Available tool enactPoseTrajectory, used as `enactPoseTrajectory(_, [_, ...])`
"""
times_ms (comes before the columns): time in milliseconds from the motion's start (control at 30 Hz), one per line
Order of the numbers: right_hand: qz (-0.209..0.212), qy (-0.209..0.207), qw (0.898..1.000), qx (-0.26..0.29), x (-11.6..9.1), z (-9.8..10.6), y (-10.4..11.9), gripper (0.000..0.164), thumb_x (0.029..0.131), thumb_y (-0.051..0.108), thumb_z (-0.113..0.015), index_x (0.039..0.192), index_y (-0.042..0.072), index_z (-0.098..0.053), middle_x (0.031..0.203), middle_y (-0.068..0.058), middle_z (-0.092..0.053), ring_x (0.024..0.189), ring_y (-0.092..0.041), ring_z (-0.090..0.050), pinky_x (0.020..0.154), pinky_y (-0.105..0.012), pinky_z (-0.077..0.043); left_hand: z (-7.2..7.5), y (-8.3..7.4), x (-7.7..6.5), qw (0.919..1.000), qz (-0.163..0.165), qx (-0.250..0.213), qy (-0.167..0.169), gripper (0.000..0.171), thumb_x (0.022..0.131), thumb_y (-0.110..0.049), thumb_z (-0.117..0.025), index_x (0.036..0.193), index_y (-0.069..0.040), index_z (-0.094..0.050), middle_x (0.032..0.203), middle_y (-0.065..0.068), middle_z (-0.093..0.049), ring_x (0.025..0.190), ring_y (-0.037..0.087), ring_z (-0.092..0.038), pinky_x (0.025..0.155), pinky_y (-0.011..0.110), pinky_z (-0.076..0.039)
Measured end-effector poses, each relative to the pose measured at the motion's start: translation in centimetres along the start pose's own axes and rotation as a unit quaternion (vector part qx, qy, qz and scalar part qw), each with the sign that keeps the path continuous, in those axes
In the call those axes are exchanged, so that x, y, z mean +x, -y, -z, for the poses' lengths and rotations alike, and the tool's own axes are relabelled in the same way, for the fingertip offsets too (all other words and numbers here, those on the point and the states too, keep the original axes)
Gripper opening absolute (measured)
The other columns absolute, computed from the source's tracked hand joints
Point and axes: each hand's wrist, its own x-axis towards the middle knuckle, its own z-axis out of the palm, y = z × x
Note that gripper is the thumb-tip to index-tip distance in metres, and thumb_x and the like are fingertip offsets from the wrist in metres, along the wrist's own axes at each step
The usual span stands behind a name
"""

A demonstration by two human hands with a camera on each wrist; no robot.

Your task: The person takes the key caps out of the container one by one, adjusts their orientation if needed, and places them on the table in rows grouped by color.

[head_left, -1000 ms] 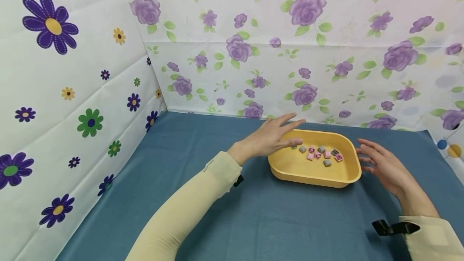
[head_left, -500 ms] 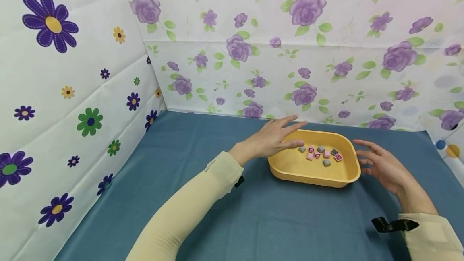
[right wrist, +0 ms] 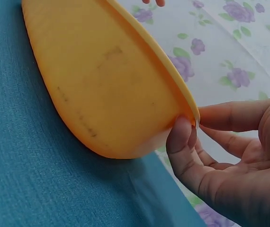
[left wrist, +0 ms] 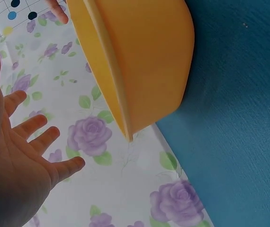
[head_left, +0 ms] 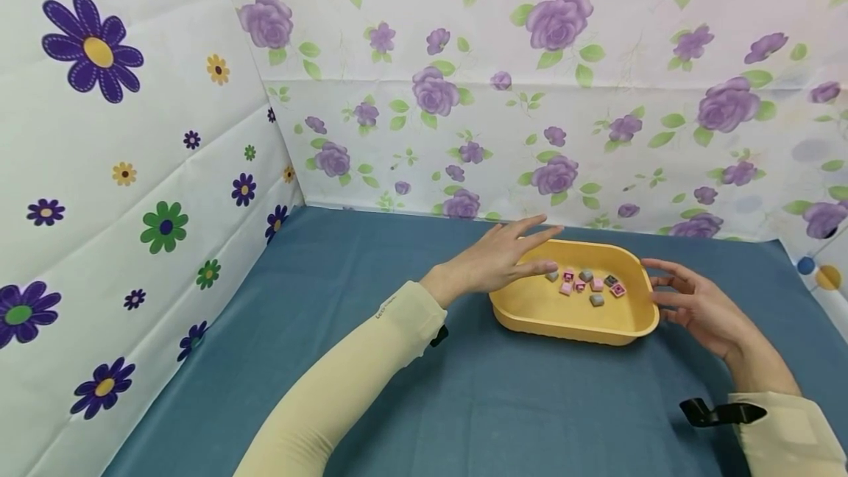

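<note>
A yellow oval tray point(head_left: 563, 331) sits on the blue cloth, with several small pink blocks point(head_left: 597, 285) and grey blocks point(head_left: 597, 300) scattered on its floor. My left hand point(head_left: 490, 260) hovers over the tray's left end, fingers spread and holding nothing. The left wrist view shows its palm point(left wrist: 16, 161) apart from the rim. At the tray's right end, my right hand point(head_left: 705, 308) has its thumb and fingers at the rim. In the right wrist view the thumb point(right wrist: 180, 137) lies against the outer wall and the index finger meets the rim, pinching it.
Blue cloth point(head_left: 411, 403) covers the table. Behind the tray stands a white backdrop point(head_left: 397, 43) with purple roses, and a daisy-printed sheet point(head_left: 79, 168) rises on the left. A black strap point(head_left: 722, 412) is by the right sleeve.
My right hand has moved slightly left, its fingers now at the tray's rim. The left hand has shifted a little to the right over the tray. Tray and blocks stay in place.
</note>
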Motion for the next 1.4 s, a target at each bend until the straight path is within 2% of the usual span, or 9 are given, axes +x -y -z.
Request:
enactPoseTrajectory(300, [0.009, -0.002, 1.000, -0.002, -0.3, 0.3, -0.4, 0.062, 0.106, 0.004, -0.060, 0.162, 0.016, -0.038, 0.125, -0.005, -0.042, 0.104, -0.010, -0.056, 0.079, -0.029, -0.059, -0.6, -0.2, 0.5, 0.9999, -0.005, -0.012, 0.009, 0.070, 0.108, -0.061, -0.040, 0.168, -0.033, -0.017, 0.175, -0.001, -0.008, 0.160, 0.019, -0.014, 0.126, 0.059, -0.012])
enactPoseTrajectory(567, [0.014, 0.002, 1.000, 0.019, -0.7, 0.6, -0.6, 0.064, 0.104, -0.001, -0.060, 0.162, 0.015, -0.038, 0.125, -0.006, -0.043, 0.103, -0.012, -0.061, 0.081, -0.029, -0.059, -1.3, -0.1, 1.1, 0.9995, -0.007, -0.019, 0.023, 0.071, 0.107, -0.062, -0.040, 0.168, -0.035, -0.015, 0.175, -0.002, -0.006, 0.160, 0.021, -0.015, 0.127, 0.058, -0.010])
enactPoseTrajectory(733, [0.014, 0.003, 1.000, 0.019, -0.6, 0.6, -0.6, 0.065, 0.104, -0.001, -0.060, 0.163, 0.015, -0.038, 0.125, -0.007, -0.043, 0.104, -0.011, -0.062, 0.082, -0.029, -0.060, -1.6, 0.0, 1.4, 0.9995, -0.007, -0.012, 0.027, 0.072, 0.107, -0.063, -0.039, 0.168, -0.034, -0.015, 0.175, -0.001, -0.008, 0.159, 0.023, -0.019, 0.126, 0.059, -0.014])
enactPoseTrajectory(967, [0.019, 0.010, 0.999, 0.028, -0.5, 0.5, -0.7, 0.064, 0.105, -0.002, -0.058, 0.163, 0.015, -0.038, 0.125, -0.008, -0.043, 0.102, -0.012, -0.065, 0.082, -0.029, -0.060, -2.2, 0.2, 1.7, 0.9995, -0.007, -0.019, 0.026, 0.072, 0.107, -0.061, -0.040, 0.168, -0.032, -0.017, 0.175, 0.002, -0.011, 0.157, 0.025, -0.024, 0.124, 0.049, -0.028])
enactPoseTrajectory(1200, [0.027, 0.015, 0.998, 0.045, -0.5, 0.5, -1.0, 0.064, 0.104, -0.004, -0.057, 0.162, 0.014, -0.039, 0.123, -0.008, -0.044, 0.100, -0.014, -0.067, 0.082, -0.030, -0.060, -3.0, 0.7, 2.1, 0.9983, -0.001, -0.043, 0.039, 0.072, 0.107, -0.061, -0.042, 0.168, -0.030, -0.021, 0.172, 0.004, -0.021, 0.156, 0.027, -0.027, 0.124, 0.048, -0.028])
enactPoseTrajectory(1400, [0.019, 0.014, 0.999, 0.029, -0.1, 0.3, -0.8, 0.065, 0.105, -0.001, -0.059, 0.164, 0.014, -0.035, 0.125, -0.008, -0.044, 0.103, -0.014, -0.065, 0.082, -0.030, -0.060, -3.3, 1.3, 2.2, 0.9969, 0.011, -0.065, 0.042, 0.070, 0.107, -0.057, -0.046, 0.167, -0.028, -0.025, 0.170, 0.004, -0.026, 0.154, 0.024, -0.030, 0.122, 0.045, -0.032])
